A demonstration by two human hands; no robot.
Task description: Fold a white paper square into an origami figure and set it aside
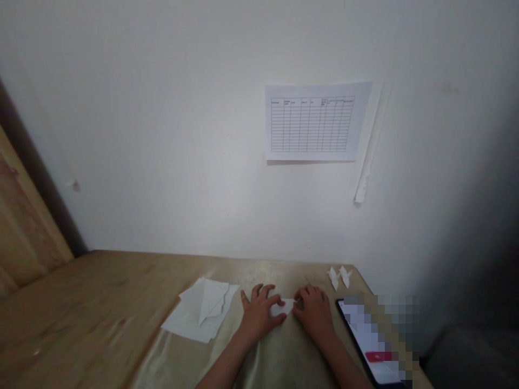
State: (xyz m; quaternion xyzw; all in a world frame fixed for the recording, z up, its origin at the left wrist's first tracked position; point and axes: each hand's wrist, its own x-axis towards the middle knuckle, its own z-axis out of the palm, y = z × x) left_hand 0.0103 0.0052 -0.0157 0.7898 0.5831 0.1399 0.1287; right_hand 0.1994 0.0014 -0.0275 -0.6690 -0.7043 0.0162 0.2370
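A small piece of white paper [284, 307] lies on the wooden table [101, 308] between my two hands. My left hand [259, 313] rests flat on its left part, fingers spread and pressing down. My right hand [314, 310] sits at its right edge with the fingers curled in, pinching or pressing the paper's edge. Both forearms come in from the bottom of the view.
A loose stack of white sheets [200, 316], one partly folded, lies left of my hands. Two small folded paper figures [339, 276] stand at the back right of the table. A phone [373, 346] lies at the right edge. A printed table sheet [314, 123] hangs on the wall.
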